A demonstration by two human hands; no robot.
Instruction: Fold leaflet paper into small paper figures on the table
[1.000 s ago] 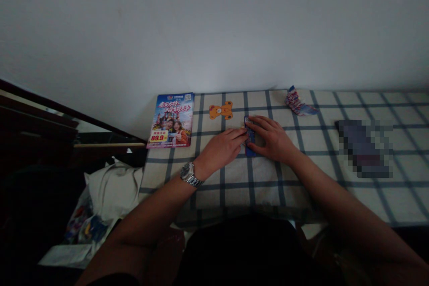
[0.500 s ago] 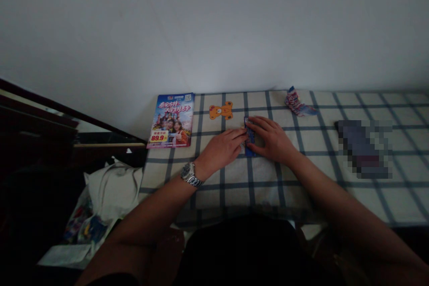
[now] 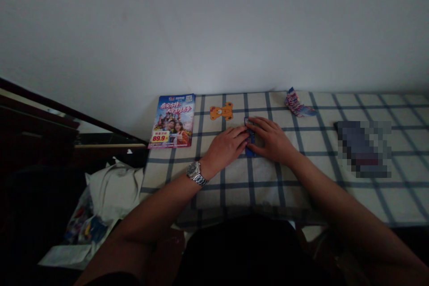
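Observation:
A narrow blue folded leaflet lies on the checked cloth in front of me, its long side running away from me. My left hand, with a metal watch at its wrist, presses its fingertips on the leaflet's left edge. From the other side my right hand holds it down, fingers on the far part and thumb near the close end. Both hands cover much of the leaflet. Just beyond my left hand is a flat orange teddy bear cutout.
A stack of printed flyers sits at the table's left end. A crumpled, colourful paper rests near the wall. To the right lies a dark blurred-out object. Below on the left stands a pale bag beside plastic-wrapped things.
My left hand has shifted slightly to the right, its fingers now further onto the folded leaflet. The right hand stays in place.

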